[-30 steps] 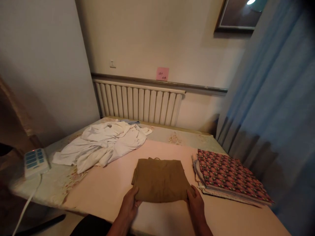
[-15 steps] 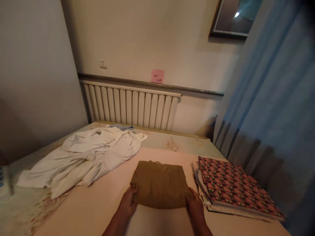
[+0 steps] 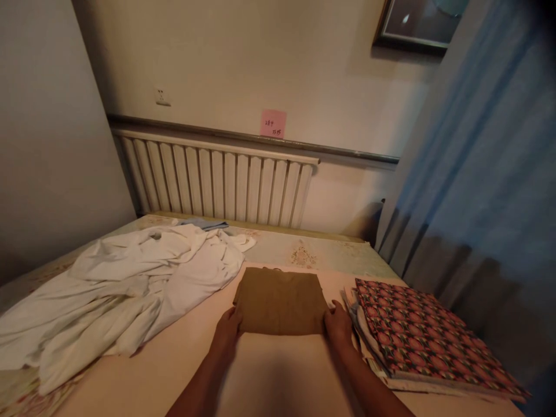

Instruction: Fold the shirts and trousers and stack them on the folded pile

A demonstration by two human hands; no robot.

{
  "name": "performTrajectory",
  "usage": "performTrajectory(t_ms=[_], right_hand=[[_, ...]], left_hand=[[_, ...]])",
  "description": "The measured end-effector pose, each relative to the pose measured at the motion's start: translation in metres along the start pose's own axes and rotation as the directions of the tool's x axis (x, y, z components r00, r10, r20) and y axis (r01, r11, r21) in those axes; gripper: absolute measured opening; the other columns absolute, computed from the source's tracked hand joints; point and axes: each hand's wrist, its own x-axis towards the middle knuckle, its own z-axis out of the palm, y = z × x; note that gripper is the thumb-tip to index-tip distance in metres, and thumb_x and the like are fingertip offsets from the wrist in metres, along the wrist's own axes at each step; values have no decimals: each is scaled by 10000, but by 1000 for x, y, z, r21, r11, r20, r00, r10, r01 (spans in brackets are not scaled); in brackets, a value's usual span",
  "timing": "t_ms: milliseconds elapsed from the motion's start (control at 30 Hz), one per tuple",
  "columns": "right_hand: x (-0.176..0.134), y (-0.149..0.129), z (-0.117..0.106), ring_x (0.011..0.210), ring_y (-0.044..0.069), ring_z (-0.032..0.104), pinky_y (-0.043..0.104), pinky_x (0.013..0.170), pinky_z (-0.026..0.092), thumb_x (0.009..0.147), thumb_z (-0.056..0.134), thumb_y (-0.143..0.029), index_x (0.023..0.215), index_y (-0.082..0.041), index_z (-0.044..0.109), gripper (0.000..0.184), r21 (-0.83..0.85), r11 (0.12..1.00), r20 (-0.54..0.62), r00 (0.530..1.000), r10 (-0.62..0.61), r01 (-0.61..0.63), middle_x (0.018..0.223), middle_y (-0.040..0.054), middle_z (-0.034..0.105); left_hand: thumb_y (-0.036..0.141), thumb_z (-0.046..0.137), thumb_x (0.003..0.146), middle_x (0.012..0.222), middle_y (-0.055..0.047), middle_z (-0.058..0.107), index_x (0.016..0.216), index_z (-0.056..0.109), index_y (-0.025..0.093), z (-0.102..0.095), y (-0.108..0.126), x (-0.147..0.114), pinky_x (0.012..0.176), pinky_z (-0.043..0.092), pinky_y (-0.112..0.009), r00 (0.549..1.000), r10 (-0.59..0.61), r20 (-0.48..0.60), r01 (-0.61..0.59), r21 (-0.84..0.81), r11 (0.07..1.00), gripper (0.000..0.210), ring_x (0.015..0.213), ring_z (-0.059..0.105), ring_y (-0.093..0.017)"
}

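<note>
Head view: both bare forearms run off the bottom edge, and some fingertips are hard to see. Left hand and right hand each pinch a near corner of the folded brown cloth. It looks flat and neat, between the hands, over the smooth pale pink sheet. Far off, the dark-framed picture is cut off on top.

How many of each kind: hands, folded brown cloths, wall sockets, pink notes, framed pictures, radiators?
Left hand and right hand: 2
Folded brown cloth: 1
Wall socket: 1
Pink note: 1
Framed picture: 1
Radiator: 1
Total: 7
</note>
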Motion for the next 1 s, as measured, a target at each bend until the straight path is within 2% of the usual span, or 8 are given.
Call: performTrajectory(t_ms=[67,133,267,500,600,733,900,1000], right_hand=[[2,-5,-7,1122,284,575,373,980,402,818,399,-169,1253,-11,540,484,-101,989,-38,993,-114,109,1173,224,626],[6,-15,-10,1128,262,559,346,999,377,848,391,-152,1215,-46,572,423,-183,947,4,963,-269,265,1163,195,629],[23,-51,1,1051,213,585,286,957,394,877,418,-164,1120,-129,635,328,-189,883,154,901,-407,431,1092,120,668],[69,-116,45,1102,188,566,257,952,376,878,485,-238,1130,-212,651,302,-162,825,337,816,-469,541,1164,63,667],[86,-129,60,1126,193,561,266,953,372,848,511,-221,1183,-211,635,357,-175,827,410,803,-431,534,1228,78,643],[97,-135,73,1049,195,603,261,898,392,803,538,-201,1109,-222,676,336,-192,831,486,786,-382,522,1147,79,684],[96,-141,81,948,200,631,263,825,413,766,538,-151,1013,-195,715,308,-185,840,493,788,-370,510,1036,102,714],[93,-145,85,883,193,641,265,804,420,738,562,-137,975,-204,729,297,-159,858,421,819,-389,489,965,83,729]], left_hand=[[110,700,740,1016,-96,706,1071,587,139,-23,-8,-19,859,546,-307,1000,23,-16,-22,14,1000,351,953,687,-216],[136,695,758,1069,-137,689,1095,558,130,-46,-16,-36,931,523,-339,997,51,-52,-53,-31,998,364,1028,667,-234],[211,729,744,1121,-178,669,1125,544,103,-73,-23,-50,994,494,-400,996,9,94,7,-160,987,437,1098,636,-284],[221,711,727,985,-153,709,1023,591,127,-67,-14,-31,903,529,-411,978,-169,124,179,-71,981,333,945,697,-280],[280,735,696,955,-140,712,989,608,140,-69,-13,-30,869,531,-410,970,-184,156,193,-40,980,349,908,701,-277],[334,732,686,910,-116,700,961,610,148,-69,-12,-34,838,525,-391,971,-152,184,157,-15,987,354,852,697,-247],[290,695,679,813,-64,663,894,593,164,-62,-9,-36,730,517,-335,976,-163,146,157,49,986,269,720,670,-186],[255,672,690,814,-56,654,886,590,172,-59,-5,-40,721,509,-314,973,-168,159,160,58,985,228,722,662,-174]])
